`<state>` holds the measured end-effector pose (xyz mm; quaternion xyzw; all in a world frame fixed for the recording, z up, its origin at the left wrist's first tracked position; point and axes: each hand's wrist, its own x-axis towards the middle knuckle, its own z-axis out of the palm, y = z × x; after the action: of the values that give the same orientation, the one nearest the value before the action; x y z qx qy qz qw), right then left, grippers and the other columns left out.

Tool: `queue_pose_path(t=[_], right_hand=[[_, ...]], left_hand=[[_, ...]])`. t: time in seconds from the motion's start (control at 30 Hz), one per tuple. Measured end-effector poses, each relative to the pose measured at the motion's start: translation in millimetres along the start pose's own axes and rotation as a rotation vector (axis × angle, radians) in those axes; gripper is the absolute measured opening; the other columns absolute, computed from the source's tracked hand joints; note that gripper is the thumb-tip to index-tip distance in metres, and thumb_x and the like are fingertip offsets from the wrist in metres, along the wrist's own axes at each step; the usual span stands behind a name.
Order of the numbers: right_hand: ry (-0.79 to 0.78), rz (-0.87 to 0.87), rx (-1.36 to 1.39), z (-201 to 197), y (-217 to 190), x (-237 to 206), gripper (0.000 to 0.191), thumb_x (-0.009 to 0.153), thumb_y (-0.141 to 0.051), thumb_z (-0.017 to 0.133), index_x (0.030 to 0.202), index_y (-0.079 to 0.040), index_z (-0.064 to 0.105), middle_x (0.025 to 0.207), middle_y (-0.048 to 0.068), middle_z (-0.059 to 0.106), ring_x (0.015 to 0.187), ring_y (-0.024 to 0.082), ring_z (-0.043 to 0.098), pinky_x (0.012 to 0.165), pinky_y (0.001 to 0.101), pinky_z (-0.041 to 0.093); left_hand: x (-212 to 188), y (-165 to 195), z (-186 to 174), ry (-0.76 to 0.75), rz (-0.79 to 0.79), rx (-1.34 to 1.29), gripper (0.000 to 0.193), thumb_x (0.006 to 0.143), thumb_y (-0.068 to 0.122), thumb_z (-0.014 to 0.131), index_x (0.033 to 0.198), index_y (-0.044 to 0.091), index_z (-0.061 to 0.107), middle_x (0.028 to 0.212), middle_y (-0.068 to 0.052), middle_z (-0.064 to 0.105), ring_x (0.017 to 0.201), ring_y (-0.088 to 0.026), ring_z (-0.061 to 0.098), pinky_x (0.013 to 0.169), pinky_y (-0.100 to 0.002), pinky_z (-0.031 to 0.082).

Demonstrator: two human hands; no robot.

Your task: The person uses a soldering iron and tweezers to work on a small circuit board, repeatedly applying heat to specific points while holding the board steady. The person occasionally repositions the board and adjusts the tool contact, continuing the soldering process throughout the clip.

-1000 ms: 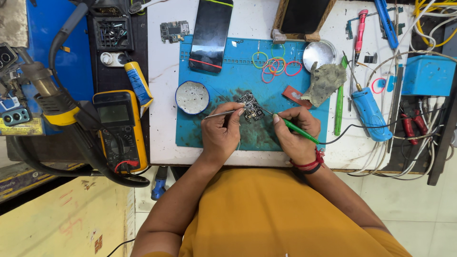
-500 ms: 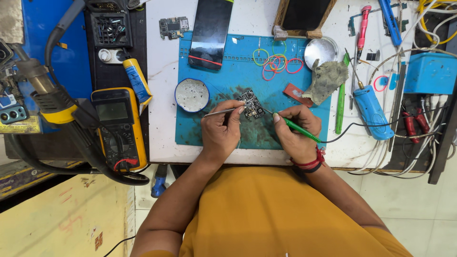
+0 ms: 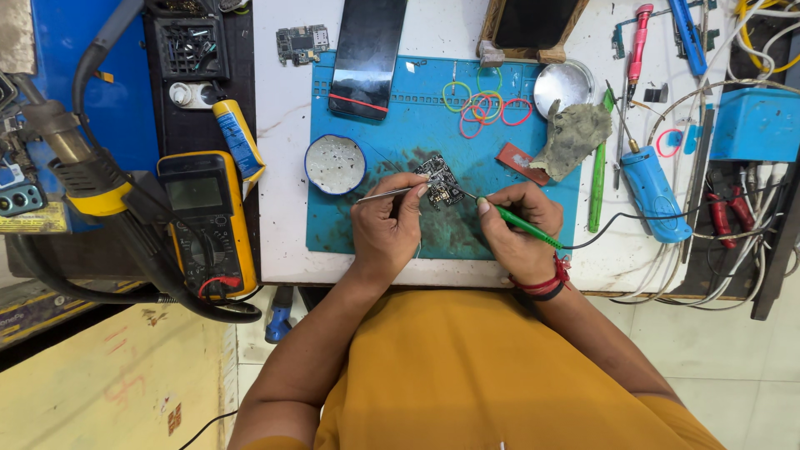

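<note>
- Left hand [image 3: 385, 227] pinches tweezers [image 3: 390, 193], tips on the circuit board [image 3: 440, 181].
- Right hand [image 3: 518, 229] grips a green soldering iron [image 3: 523, 227]; its tip is too fine to make out.
- Board lies mid-mat [image 3: 367, 225], with a small dish [image 3: 334, 164] at nine o'clock.

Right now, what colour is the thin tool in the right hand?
Green, with a black cord: the thin soldering iron in the right hand. Head view.

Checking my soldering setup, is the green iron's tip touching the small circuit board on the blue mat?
Cannot tell. In the head view the green iron points at the circuit board, but its tip is too fine to see.
</note>
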<state>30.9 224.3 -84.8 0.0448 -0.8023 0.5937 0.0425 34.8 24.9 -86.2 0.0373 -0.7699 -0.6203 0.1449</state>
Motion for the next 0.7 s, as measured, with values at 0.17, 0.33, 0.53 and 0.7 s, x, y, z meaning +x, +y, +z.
queue_pose_path(t=[0.17, 0.33, 0.53, 0.7], right_hand=[[-0.004, 0.005, 0.008, 1.0, -1.5, 0.4, 0.011, 0.094, 0.003, 0.073, 0.095, 0.002, 0.063, 0.079, 0.001, 0.067, 0.070, 0.003, 0.056, 0.062, 0.0204, 0.044], [-0.007, 0.008, 0.008, 1.4, -2.5, 1.1, 0.011, 0.094, 0.002, 0.073, 0.095, 0.001, 0.063, 0.078, 0.001, 0.067, 0.069, 0.002, 0.056, 0.062, 0.0202, 0.044], [-0.003, -0.002, -0.011, 1.0, -0.9, 1.0, 0.011, 0.094, 0.002, 0.074, 0.095, 0.001, 0.063, 0.079, 0.001, 0.067, 0.069, 0.002, 0.056, 0.062, 0.0202, 0.044], [0.005, -0.024, -0.019, 1.5, 0.4, 0.5, 0.011, 0.094, 0.001, 0.074, 0.095, 0.001, 0.063, 0.080, 0.000, 0.067, 0.070, 0.002, 0.056, 0.062, 0.0202, 0.045]], left_hand=[[-0.4, -0.9, 0.3, 0.002, 0.004, 0.004, 0.008, 0.099, 0.008, 0.073, 0.106, 0.005, 0.071, 0.081, -0.005, 0.071, 0.065, -0.008, 0.063, 0.058, -0.024, 0.048], [-0.4, -0.9, 0.2, 0.001, -0.017, 0.005, 0.008, 0.099, 0.008, 0.074, 0.106, 0.005, 0.071, 0.079, -0.005, 0.071, 0.063, -0.008, 0.061, 0.057, -0.024, 0.046], [-0.2, -0.4, 0.2, 0.000, -0.008, 0.007, 0.008, 0.099, 0.008, 0.073, 0.106, 0.005, 0.071, 0.080, -0.005, 0.071, 0.064, -0.008, 0.063, 0.058, -0.024, 0.047], [-0.4, -0.3, 0.1, 0.000, 0.010, 0.004, 0.009, 0.099, 0.007, 0.073, 0.107, 0.005, 0.071, 0.082, -0.005, 0.071, 0.065, -0.008, 0.064, 0.058, -0.024, 0.048]])
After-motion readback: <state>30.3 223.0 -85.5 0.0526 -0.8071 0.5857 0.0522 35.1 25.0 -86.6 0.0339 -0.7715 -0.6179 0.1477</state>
